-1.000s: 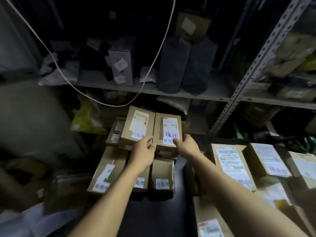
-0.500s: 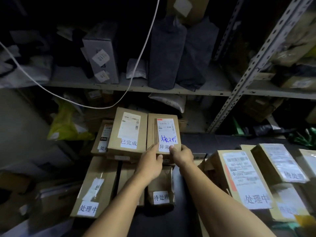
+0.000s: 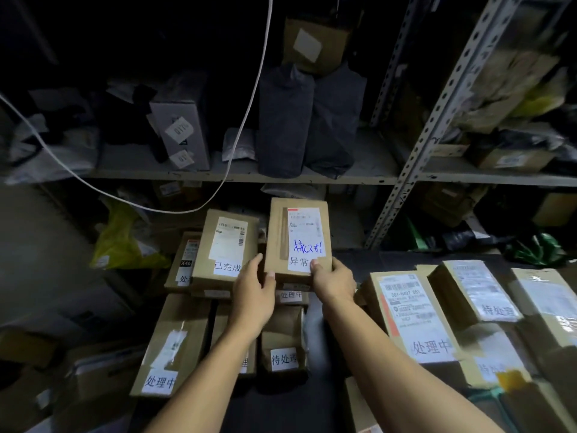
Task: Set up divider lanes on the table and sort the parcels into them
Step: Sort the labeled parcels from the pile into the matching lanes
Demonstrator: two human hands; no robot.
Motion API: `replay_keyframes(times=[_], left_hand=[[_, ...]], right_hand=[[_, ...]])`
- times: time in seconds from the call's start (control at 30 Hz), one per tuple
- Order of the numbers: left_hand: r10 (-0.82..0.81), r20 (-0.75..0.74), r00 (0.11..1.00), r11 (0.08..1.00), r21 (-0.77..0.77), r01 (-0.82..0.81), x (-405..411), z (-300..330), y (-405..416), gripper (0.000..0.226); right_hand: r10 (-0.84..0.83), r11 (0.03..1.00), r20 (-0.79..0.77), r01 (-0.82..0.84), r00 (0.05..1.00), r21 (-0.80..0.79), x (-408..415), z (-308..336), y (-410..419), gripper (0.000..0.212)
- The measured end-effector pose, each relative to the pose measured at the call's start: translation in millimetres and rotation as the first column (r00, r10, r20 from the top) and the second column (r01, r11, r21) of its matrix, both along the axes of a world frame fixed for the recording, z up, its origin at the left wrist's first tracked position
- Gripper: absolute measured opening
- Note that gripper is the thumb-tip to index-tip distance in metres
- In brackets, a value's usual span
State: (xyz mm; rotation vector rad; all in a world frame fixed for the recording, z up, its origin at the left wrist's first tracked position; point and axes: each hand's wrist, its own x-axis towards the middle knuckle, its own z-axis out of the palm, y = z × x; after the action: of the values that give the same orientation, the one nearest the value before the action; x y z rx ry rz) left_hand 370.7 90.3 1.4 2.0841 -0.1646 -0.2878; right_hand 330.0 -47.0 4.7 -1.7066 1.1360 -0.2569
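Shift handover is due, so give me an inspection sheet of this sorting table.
Surface: dark table, mostly covered.
Job's things: parcel marked 异常 held over the far stack; 已完成 parcel beside it; 处理中 parcel to the right.
Clutter: yellow bag on the left.
Grippers: left hand and right hand grip the 异常 parcel's near edge.
Cables: white cable hanging across the shelf.
Surroundings: metal shelving, dim light.

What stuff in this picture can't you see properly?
All in the head view:
- The last character on the 异常 parcel: the right hand has its thumb over it.
- The parcel under that one: only a label strip shows.
- The 待处理 parcel: the left hand hides part of it.
- Small print on the 已完成 parcel: too small and blurred.
- The top shelf's left end: too dark.
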Motion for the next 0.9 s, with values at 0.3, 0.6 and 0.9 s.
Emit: replay_keyframes(times=[0.3, 0.6, 0.9], left_hand=[[-0.044, -0.091, 0.995, 0.948, -0.319, 0.012, -16.8, 78.3, -14.2, 0.055], [-0.12, -0.042, 0.992, 0.869, -0.488, 0.085, -82.5, 158.3, -68.5, 0.063], [-0.305, -0.005, 0.952, 0.789, -0.562, 0.25, -210.4, 208.2, -199.5, 0.034]], right_hand=[[0.085, 0.992, 0.148, -0.07, 0.985, -0.102, -36.0, 105.3, -23.1, 0.029], [0.188, 0.976, 0.217, -0.157, 0.958, -0.15, -129.5, 198.6, -92.5, 0.042], [0.174, 0.981, 0.261, -0.143, 0.95, -0.135, -282.0, 260.2, -213.2, 0.047]])
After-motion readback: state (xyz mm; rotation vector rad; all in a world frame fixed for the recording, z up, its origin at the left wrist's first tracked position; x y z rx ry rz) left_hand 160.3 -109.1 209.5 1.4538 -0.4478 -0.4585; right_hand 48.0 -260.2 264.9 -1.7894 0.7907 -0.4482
